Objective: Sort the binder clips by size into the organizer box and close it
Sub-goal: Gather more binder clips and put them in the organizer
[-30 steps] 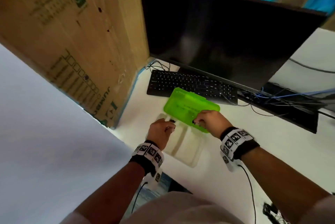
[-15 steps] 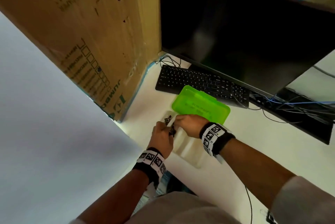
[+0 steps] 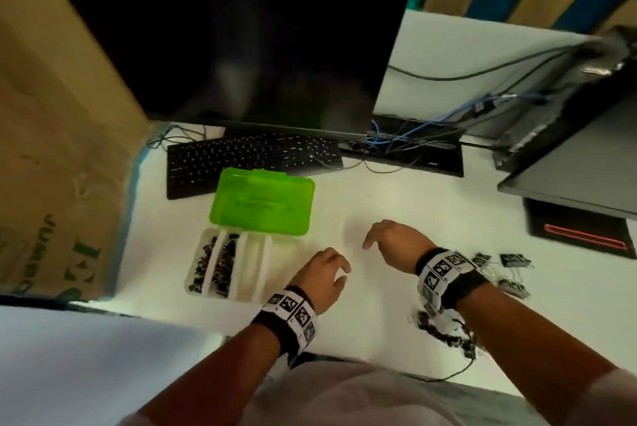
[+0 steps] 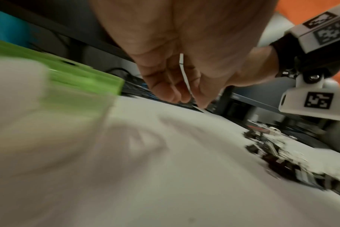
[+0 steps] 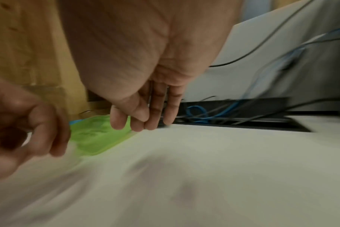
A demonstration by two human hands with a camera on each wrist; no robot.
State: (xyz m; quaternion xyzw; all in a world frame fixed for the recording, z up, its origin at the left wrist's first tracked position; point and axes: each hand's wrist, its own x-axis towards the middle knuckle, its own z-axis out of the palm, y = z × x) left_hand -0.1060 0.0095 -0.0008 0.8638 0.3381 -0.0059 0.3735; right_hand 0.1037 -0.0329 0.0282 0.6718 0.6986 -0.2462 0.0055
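The organizer box (image 3: 253, 282) lies open on the white desk, its green lid (image 3: 263, 205) folded back toward the keyboard. Black binder clips (image 3: 210, 265) fill its two left compartments; the right compartments look bare. Loose binder clips (image 3: 503, 270) lie scattered on the desk at the right, partly hidden behind my right wrist. My left hand (image 3: 339, 272) hovers to the right of the box, fingers loosely curled and holding nothing. My right hand (image 3: 374, 239) hovers a little farther right, fingers relaxed and holding nothing. The right wrist view shows the right hand's fingers (image 5: 145, 119) pointing down at the desk, with nothing in them.
A black keyboard (image 3: 251, 160) and a dark monitor (image 3: 234, 46) stand behind the box. A large cardboard carton (image 3: 58, 149) walls off the left. Tangled cables (image 3: 406, 136) and a second dark device (image 3: 579, 229) sit at the back right.
Both hands have left the box and moved right over bare desk. Whether the left hand let go of clips there cannot be told. The view has swung right, bringing the loose clips in.
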